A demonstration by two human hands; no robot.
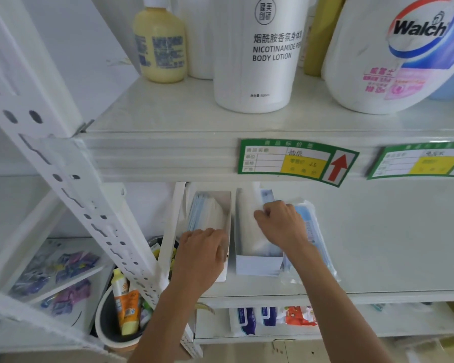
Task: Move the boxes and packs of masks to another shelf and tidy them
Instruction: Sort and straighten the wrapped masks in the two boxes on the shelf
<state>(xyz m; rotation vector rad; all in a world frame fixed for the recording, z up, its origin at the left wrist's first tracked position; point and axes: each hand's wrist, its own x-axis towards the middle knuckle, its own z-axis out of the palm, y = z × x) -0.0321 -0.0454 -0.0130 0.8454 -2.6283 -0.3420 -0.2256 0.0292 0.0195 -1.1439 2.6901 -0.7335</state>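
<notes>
Two bare forearms, left hand (203, 254) and right hand (282, 224), no sleeves, rings or watch.

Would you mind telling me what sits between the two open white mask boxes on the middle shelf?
Nothing: in the head view a narrow bare strip of shelf separates the left box from the right box.

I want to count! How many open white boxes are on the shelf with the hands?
2. The left box sits under the left hand; the right box is beside it, by the right hand. More could hide farther back.
</notes>
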